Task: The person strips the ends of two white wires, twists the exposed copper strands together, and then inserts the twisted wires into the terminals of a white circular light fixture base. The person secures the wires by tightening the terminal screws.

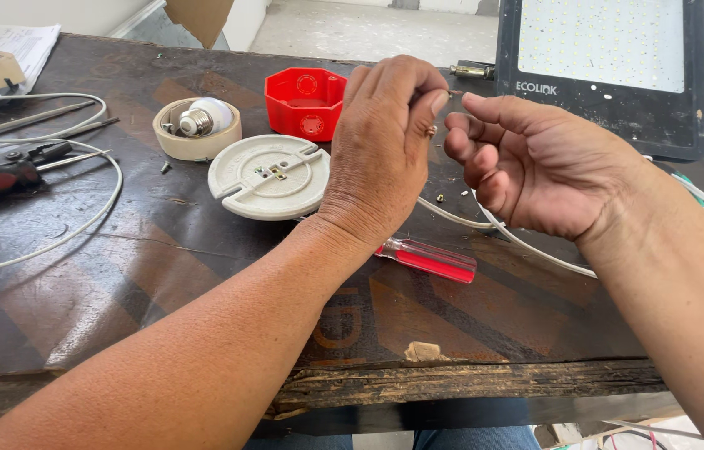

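My left hand (385, 154) is raised over the table with its fingertips pinched on a thin wire end (454, 92). My right hand (535, 162) meets it from the right, thumb and forefinger closed on the same wire end. A white cable (527, 246) runs under my right hand toward the table's right side. A red-handled screwdriver (429, 258) lies on the table just below my left wrist. A round white lamp base (269, 177) sits to the left of my left hand.
A red octagonal box (305, 102) stands behind the lamp base. A tape roll with a bulb inside (198, 127) lies further left. A black LED floodlight panel (602, 71) fills the back right. Tools and a white cable loop (77, 225) lie at left.
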